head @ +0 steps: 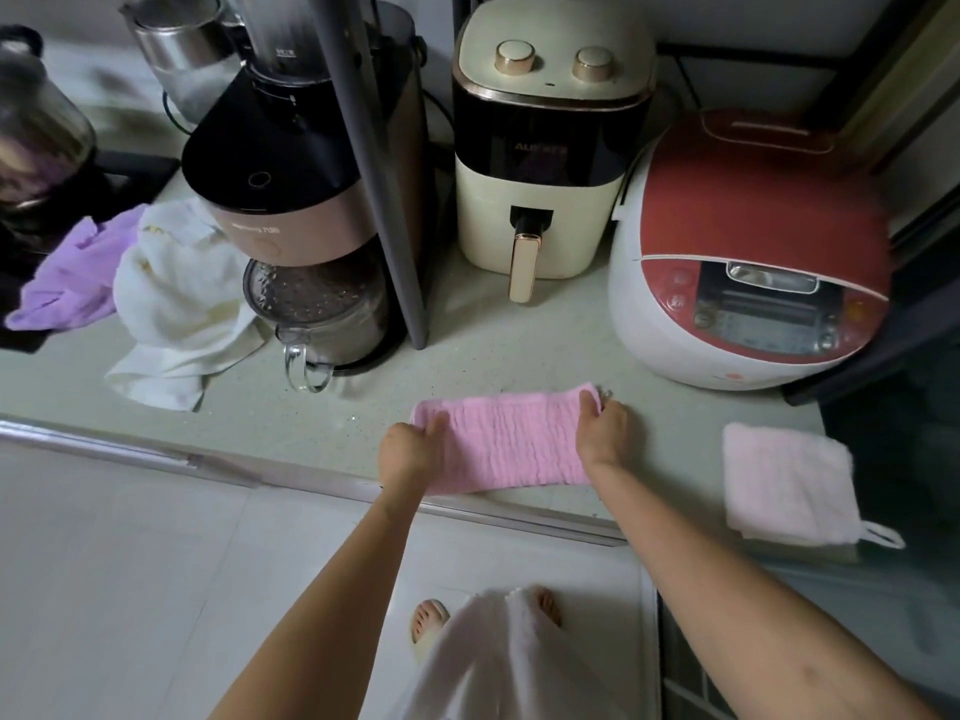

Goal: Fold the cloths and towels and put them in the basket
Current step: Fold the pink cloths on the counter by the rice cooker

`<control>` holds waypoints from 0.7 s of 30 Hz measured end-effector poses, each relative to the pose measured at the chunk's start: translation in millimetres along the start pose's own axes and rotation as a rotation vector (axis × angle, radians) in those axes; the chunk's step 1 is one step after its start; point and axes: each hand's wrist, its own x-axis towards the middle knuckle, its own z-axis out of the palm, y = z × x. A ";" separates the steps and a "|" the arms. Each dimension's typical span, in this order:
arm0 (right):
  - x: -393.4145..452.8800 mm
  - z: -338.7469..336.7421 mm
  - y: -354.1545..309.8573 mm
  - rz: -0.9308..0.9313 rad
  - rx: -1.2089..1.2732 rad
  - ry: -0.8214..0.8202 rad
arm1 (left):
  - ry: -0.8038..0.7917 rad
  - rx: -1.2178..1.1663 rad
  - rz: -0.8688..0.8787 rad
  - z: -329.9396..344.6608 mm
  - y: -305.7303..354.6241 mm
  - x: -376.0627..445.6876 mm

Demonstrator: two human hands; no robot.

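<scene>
Pink cloth [511, 441] stretched on counter [311, 407], far corners pinched by both hands' fingers [439, 420]

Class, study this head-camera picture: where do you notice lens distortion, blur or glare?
Head view: wide-angle bending curves the metal counter edge and leans the appliances outward; the dark glass jar at far left is smeared; soft highlights sit on the red-and-white rice cooker; the crinkled pink cloth, gripped by left hand and right hand, stays reasonably sharp.

Both arms outstretched, left grip [413, 444] and right grip [602, 426] pinched
</scene>
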 end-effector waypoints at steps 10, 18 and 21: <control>-3.5 -12.7 17.2 -0.314 -0.693 0.111 | 0.162 0.169 0.307 -13.6 -23.6 15.7; -10.1 -4.6 28.4 -0.350 -0.710 0.282 | 0.195 0.406 0.382 -6.1 -25.8 19.0; -32.7 10.6 28.4 -0.654 -0.704 0.356 | 0.188 0.407 0.395 -7.2 -26.3 19.1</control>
